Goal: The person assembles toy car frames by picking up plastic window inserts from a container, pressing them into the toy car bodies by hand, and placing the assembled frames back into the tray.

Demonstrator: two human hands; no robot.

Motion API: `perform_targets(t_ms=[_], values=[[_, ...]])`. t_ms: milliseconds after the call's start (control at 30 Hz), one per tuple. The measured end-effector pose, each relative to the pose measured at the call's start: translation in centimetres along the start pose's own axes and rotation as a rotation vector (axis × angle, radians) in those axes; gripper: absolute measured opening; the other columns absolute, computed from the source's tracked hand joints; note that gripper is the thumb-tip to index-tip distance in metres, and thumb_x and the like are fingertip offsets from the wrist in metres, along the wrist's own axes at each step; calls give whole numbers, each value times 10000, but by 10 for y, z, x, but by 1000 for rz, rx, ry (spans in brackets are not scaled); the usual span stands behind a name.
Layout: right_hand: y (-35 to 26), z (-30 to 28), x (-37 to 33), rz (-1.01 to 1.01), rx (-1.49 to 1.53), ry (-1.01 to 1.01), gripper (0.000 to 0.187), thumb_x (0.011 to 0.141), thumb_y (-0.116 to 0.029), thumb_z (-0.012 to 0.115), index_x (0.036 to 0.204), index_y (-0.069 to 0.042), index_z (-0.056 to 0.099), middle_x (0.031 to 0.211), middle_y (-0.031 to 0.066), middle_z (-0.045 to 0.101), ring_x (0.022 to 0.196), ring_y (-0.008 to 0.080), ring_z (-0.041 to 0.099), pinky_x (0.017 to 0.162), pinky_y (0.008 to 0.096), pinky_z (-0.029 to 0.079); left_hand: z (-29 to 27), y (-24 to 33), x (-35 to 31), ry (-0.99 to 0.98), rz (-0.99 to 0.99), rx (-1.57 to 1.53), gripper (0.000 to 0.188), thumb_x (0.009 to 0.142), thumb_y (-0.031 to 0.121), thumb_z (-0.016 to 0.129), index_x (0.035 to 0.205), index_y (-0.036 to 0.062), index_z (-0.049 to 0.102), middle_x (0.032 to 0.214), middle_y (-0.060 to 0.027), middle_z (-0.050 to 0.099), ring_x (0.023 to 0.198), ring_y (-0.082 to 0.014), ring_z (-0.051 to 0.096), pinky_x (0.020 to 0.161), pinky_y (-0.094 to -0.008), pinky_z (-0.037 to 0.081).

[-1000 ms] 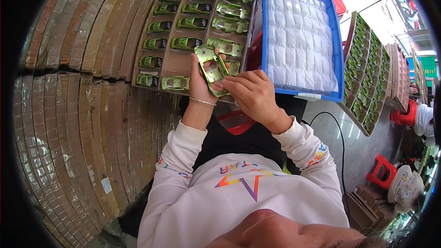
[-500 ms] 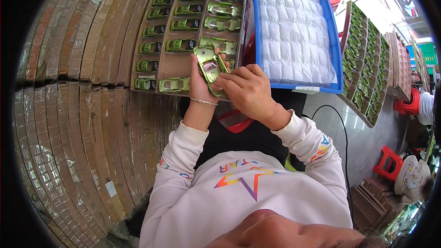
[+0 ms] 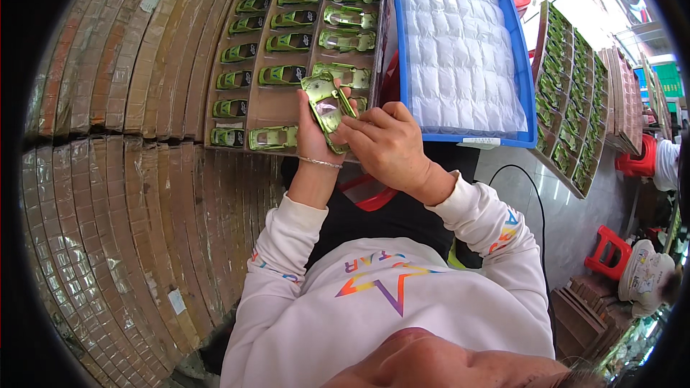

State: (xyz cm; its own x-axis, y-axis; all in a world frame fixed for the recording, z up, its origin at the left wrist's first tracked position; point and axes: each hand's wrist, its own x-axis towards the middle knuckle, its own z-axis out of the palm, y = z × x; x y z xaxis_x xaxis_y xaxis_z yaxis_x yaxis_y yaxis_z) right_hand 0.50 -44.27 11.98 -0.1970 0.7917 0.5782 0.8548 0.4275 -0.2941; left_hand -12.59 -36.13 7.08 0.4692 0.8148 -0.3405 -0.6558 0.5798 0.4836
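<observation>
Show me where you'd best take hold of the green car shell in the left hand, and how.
Probably by its far end, coming from the far side and pinching the two side edges. The shell lies hollow side up, and that end juts past the left hand, while the right hand crowds its near end.
</observation>
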Motion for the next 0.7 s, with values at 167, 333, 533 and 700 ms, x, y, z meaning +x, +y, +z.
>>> perform_targets(t_ms=[167,333,533,700], values=[[2,-1,4,-13,-28,-22,181,699,-173,656,875,-136,671,997,-2,710,777,143,589,746,316,412,3,-4,2,41,14,-2,623,999,570,309,1228,46,555,1013,-125,664,842,-241,648,730,-354,550],[8,6,8,-40,-36,-59,198,704,-173,643,896,-131,661,966,-25,696,795,138,579,749,311,408,-3,-3,5,-46,20,-13,621,1002,561,315,1252,42,549,1052,-104,658,906,-228,637,825,-361,536],[14,15,7,-44,27,-205,212,716,-174,630,920,-128,659,957,-38,682,845,130,572,752,297,391,0,-1,4,29,42,148,636,1003,569,301,1266,43,543,1044,-96,655,890,-212,633,827,-347,526],[18,21,1,-76,43,-201,224,722,-175,627,935,-118,669,967,-30,689,852,131,576,746,297,388,14,-4,4,141,115,325,609,1009,557,305,1219,46,561,991,-102,659,843,-178,632,771,-307,526]])
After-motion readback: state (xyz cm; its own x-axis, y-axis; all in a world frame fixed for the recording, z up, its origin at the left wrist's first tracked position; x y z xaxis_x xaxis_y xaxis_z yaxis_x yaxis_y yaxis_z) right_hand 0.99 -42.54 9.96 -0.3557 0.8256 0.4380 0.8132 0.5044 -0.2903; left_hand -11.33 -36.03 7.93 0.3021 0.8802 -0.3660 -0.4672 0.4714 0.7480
